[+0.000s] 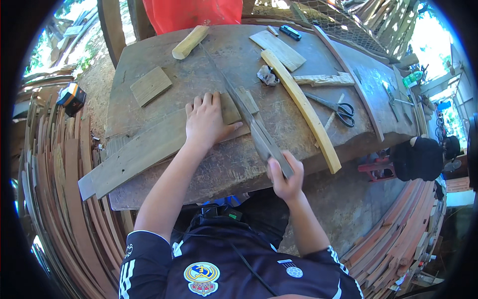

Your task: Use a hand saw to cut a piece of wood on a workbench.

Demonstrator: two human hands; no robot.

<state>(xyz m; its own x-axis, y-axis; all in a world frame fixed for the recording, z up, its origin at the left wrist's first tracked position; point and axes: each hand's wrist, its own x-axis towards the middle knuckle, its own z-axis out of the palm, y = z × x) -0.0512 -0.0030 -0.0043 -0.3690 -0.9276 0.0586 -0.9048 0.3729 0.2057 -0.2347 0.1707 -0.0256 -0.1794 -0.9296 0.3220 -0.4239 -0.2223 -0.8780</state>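
Long blade lay diagonally across the worn workbench, resting on a small wood block. Steel, stiff, thin, sharp-edged, so judged safest by the handle only. Your right hand was clenched round that handle; left hand pressed flat, fingers spread, on the block and plank.

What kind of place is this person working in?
Probably an open-air woodworking shop: a worn wooden workbench strewn with offcuts, stacks of thin wooden slats on the ground, and a long saw in the right hand.
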